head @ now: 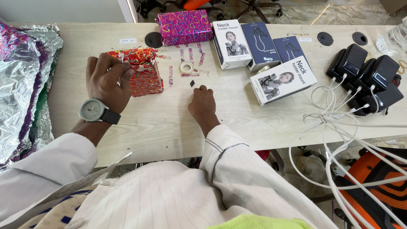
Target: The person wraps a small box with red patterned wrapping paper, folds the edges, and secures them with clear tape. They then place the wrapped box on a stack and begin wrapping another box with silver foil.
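Left hand (105,80) rests on the left side of the red wrapped box (142,70), fingers curled, fingertips pinching a bit of the foil wrap at the box's top edge; grip clenched on that wrap. A grey wristwatch (94,111) with a dark strap sits on the left wrist. The red box stands on the pale wooden bench (161,127), left of centre, with wrap ends crumpled on top. Right hand (202,104) lies knuckles-up on the bench, fingers folded under, fingertips near a small dark scrap (192,83); cannot tell if it holds anything, looks like a loose fist. Just beyond the scrap lies a roll of clear tape (186,67), flat, with thin strips of pink wrap (190,56) beside it. Further back is a purple-pink wrapped box (185,26), apart from the red one. Right of the tape, four white and navy product boxes (258,46) are clustered, one lying tilted in front. At far right, black chargers (368,76) with white cables (335,123) trail off the bench edge. At far left, crumpled silver foil sheets (21,85) are heaped. White sleeves cover both arms.
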